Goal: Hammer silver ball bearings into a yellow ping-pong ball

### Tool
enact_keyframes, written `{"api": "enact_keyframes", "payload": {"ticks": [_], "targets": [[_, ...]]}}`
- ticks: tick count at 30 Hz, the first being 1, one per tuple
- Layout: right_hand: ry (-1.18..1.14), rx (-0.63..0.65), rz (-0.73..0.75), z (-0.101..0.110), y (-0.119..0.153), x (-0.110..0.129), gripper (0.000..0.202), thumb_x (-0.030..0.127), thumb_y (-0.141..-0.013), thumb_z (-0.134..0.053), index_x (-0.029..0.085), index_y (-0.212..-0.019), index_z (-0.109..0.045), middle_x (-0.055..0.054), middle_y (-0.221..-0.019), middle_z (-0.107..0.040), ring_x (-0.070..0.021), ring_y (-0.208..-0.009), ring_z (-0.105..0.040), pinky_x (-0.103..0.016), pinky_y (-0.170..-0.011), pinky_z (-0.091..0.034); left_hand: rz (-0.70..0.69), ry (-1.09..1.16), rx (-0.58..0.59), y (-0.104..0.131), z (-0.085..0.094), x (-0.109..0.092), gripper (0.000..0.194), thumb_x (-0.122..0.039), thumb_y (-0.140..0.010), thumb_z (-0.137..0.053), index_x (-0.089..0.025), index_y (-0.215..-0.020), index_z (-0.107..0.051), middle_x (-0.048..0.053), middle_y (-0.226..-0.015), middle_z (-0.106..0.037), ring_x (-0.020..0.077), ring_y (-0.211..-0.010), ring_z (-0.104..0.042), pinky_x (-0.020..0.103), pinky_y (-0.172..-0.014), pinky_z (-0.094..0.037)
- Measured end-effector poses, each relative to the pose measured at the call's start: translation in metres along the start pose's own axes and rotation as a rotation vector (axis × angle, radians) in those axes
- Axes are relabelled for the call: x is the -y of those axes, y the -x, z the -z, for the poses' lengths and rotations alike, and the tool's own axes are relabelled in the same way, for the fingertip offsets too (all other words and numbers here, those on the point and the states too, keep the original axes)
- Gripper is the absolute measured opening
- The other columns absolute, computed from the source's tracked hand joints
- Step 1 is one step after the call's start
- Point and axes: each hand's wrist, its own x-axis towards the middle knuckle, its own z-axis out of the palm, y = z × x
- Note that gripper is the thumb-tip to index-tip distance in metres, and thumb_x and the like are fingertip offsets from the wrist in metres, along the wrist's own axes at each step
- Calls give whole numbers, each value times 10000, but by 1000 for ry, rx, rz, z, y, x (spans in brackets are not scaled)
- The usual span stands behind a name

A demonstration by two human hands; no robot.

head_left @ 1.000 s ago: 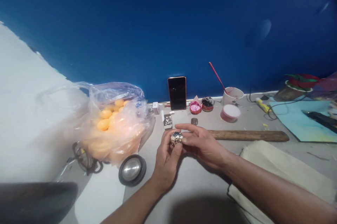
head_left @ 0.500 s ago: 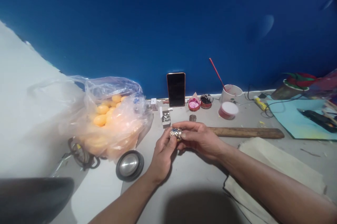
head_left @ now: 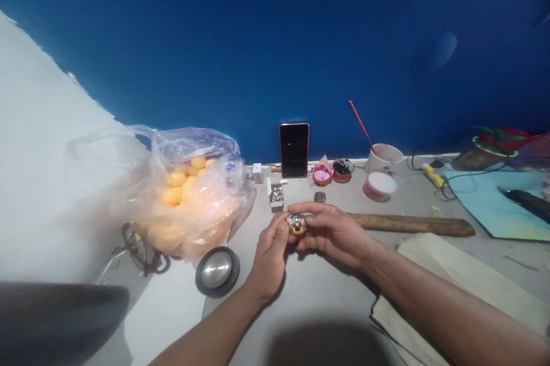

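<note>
Between both hands sits a small yellow rounded piece (head_left: pixel 297 224), like an egg or ball, studded with shiny silver dots. My left hand (head_left: pixel 271 254) grips it from the left, with the thumb on its near side. From the right, my right hand (head_left: pixel 333 234) has its thumb and fingers closed on the same piece. Just behind the hands stands a small open box (head_left: pixel 277 198) full of silver bits, too small to name surely. A short dark cylinder (head_left: pixel 319 197) stands beyond the right fingers.
A clear plastic bag (head_left: pixel 201 142) of yellow egg-like pieces lies left, near a round metal-and-black dish (head_left: pixel 216 270). A phone (head_left: pixel 294 150) leans on the blue wall. Rightward are a wooden stick (head_left: pixel 416 224), a white tub (head_left: pixel 387 154), a lidded pot (head_left: pixel 378 186) and cloth (head_left: pixel 455 286).
The studded piece has turned, so more of its yellow surface shows at the near side. Both hands still grip it. The whole view has shifted slightly.
</note>
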Motion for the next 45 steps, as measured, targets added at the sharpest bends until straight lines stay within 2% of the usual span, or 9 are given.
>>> {"api": "enact_keyframes", "payload": {"ticks": [5, 11, 15, 20, 25, 29, 38, 41, 45], "targets": [[0, 43, 0, 1, 0, -3, 411, 301, -844, -837, 91, -1179, -723, -130, -933, -781, -184, -784, -765, -240, -683, -619, -8, -53, -15, 0, 0, 2, 465, -554, -1017, -507, -154, -1124, -718, 105, -1078, -723, 231, -978, -650, 328, -870, -502], [-10, 32, -17, 4, -3, -7, 396, 378, -888, -798, 97, -1158, -731, -64, -732, -735, -120, -597, -692, -197, -562, -583, 23, 71, 35, 0, -5, 0, 451, -542, -1017, -517, -130, -1058, -695, 80, -867, -709, 197, -789, -661, 299, -684, -514], [43, 4, -11, 4, -4, -10, 434, 461, -888, -785, 114, -1144, -740, -71, -752, -745, -101, -542, -661, -173, -496, -551, 59, 162, 82, 2, -8, -1, 459, -536, -1026, -503, -118, -1143, -652, 54, -742, -671, 186, -707, -661, 289, -623, -512], [102, -30, 1, 1, -3, -13, 460, 505, -884, -781, 132, -1153, -755, -54, -719, -737, -76, -492, -621, -142, -440, -522, 49, 229, 123, 4, -7, 0, 458, -519, -1022, -525, -131, -1255, -593, 36, -713, -657, 193, -686, -661, 311, -629, -542], [133, -70, 39, -1, -2, -12, 446, 498, -914, -746, 130, -1166, -760, -46, -695, -727, -74, -466, -604, -138, -407, -507, 43, 284, 172, 2, -6, 1, 418, -486, -1020, -544, -125, -1222, -607, 36, -721, -646, 192, -685, -653, 348, -673, -565], [118, -61, 6, 0, -1, -10, 390, 432, -963, -689, 128, -1202, -743, -69, -751, -747, -107, -524, -659, -181, -453, -559, 68, 358, 170, 0, -5, 2, 399, -470, -1029, -526, -128, -1216, -607, 24, -705, -625, 189, -670, -639, 354, -665, -565], [236, -91, 47, -5, 1, -10, 568, 529, -891, -757, 135, -1286, -653, -2, -639, -677, -107, -480, -610, -188, -416, -537, 27, 275, 208, 3, -5, -2, 367, -482, -1006, -566, -133, -1108, -618, 23, -696, -614, 185, -667, -624, 336, -652, -533], [239, -110, 33, -6, 1, -10, 492, 487, -953, -687, 132, -1290, -637, -15, -667, -688, -105, -487, -609, -190, -421, -533, 54, 245, 183, 2, -6, -4, 363, -487, -1015, -537, -137, -1064, -623, 21, -696, -611, 177, -662, -610, 327, -656, -518], [227, -120, -7, -4, 0, -10, 413, 417, -990, -620, 140, -1295, -646, -55, -713, -725, -114, -499, -621, -200, -429, -531, 78, 278, 120, 1, -6, -3, 379, -475, -1044, -453, -162, -897, -608, 10, -694, -586, 165, -681, -593, 310, -683, -495]]}}
